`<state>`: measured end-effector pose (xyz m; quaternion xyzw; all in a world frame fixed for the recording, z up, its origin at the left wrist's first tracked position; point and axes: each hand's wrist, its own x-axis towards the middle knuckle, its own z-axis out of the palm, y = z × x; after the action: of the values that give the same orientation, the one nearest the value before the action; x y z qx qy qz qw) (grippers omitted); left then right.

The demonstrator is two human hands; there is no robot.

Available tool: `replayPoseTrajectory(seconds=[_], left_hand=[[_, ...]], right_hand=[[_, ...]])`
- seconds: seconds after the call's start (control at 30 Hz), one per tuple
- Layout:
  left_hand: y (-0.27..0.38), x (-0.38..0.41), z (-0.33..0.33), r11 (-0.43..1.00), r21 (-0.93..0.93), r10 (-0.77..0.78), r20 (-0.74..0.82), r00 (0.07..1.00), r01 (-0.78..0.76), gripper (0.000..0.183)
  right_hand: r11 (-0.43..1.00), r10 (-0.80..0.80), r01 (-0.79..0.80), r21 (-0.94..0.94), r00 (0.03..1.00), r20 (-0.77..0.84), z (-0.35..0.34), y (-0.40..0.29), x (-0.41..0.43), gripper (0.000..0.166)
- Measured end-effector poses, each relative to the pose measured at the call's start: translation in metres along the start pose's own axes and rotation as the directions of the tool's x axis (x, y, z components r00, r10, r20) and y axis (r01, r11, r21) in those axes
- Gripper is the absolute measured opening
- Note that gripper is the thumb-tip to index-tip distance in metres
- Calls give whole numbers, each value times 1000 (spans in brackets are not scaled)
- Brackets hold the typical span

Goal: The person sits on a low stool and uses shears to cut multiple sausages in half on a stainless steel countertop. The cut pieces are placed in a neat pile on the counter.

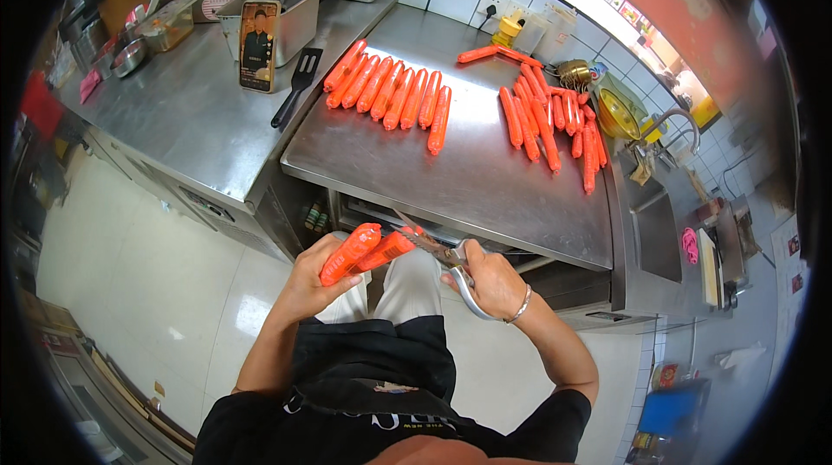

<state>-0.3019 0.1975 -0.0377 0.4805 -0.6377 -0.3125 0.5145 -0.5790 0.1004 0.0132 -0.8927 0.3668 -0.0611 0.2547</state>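
My left hand [318, 280] grips two sausages in orange-red plastic casings [351, 254] above my lap. Around the grey handles of metal kitchen scissors [437, 249] is my right hand [492, 278]; their blades are parted at the end of the farther sausage. Beyond the near edge of the steel worktop [390, 163], several wrapped sausages [392, 91] lie side by side in a slanting row at the left. A looser pile of such sausages [536, 111] lies at the right. Farther back, two sausages [499, 51] lie end to end near the wall.
On the left counter [175, 114] stand a phone [259, 46], a steel container [302, 16] and a black slotted turner [303, 78]. At the right are a yellow strainer bowl [617, 114], a faucet [676, 115] and a sink [656, 231]. The worktop's front edge lies just beyond my hands.
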Motion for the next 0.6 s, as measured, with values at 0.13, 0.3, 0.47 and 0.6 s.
replayPoseTrajectory(seconds=[0.13, 0.3, 0.47, 0.6], left_hand=[[2, 5, -5, 998, 53, 37, 12, 999, -37, 28], [2, 7, -4, 996, 68, 64, -9, 998, -63, 27], [1, 7, -8, 999, 49, 18, 63, 998, -21, 28], [-3, 0, -16, 890, -306, -249, 298, 922, 339, 34]], right_hand=[[963, -112, 95, 251, 992, 57, 15, 11, -6, 44], [833, -98, -45, 551, 969, 227, 16, 13, -7, 40], [941, -150, 128, 312, 988, 48, 19, 14, -4, 43], [996, -90, 89, -14, 992, -84, 8, 13, 1, 44]])
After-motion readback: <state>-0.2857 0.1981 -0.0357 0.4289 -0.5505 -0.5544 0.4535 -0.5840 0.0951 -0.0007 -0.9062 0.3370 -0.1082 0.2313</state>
